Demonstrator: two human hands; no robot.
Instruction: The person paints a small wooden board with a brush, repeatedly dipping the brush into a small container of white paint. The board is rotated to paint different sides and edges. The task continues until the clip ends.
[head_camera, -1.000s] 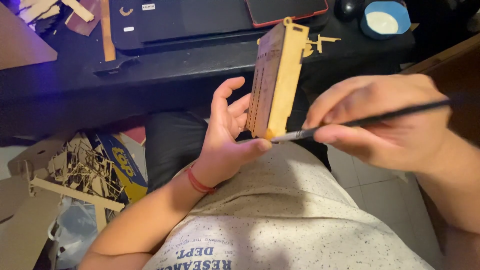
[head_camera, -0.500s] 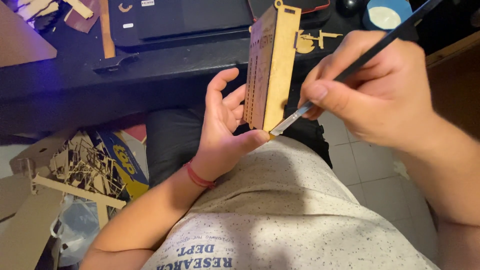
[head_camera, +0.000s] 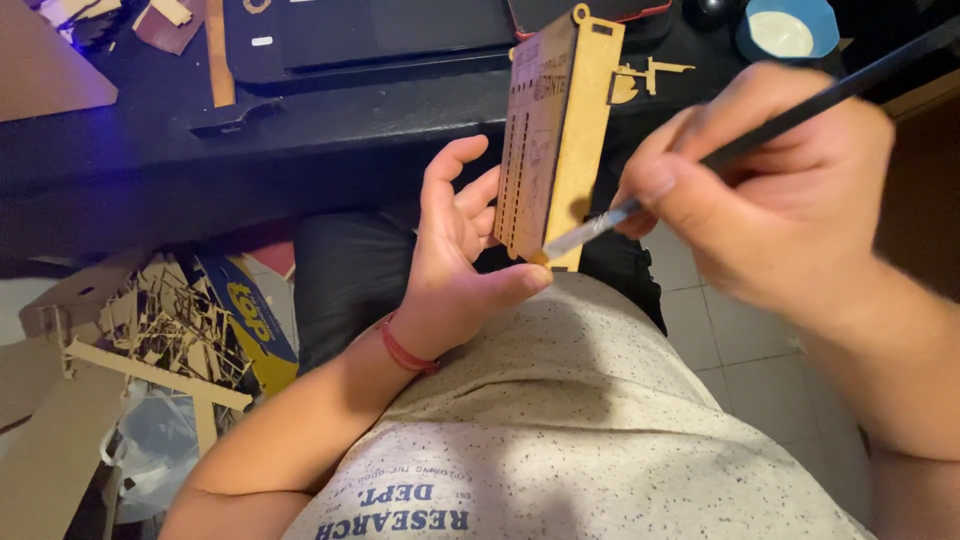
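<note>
Gripping a wooden box (head_camera: 555, 140), left hand (head_camera: 455, 270); right hand (head_camera: 770, 190) clenches a brush (head_camera: 700, 160); possibly cardboard scraps (head_camera: 160, 320) below.

desk (head_camera: 330, 120): dark, across the top
bowl (head_camera: 785, 30): blue, far right edge
wood scraps (head_camera: 160, 320): heaped on floor, below desk's left end

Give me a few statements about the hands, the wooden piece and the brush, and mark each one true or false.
1. The left hand holds the wooden box upright. True.
2. The right hand holds a pair of scissors. False: it holds a thin dark brush.
3. The brush tip touches the box near its lower end. True.
4. The left wrist is bare. False: it wears a red band.
5. The wood scraps lie on the person's left. True.
</note>
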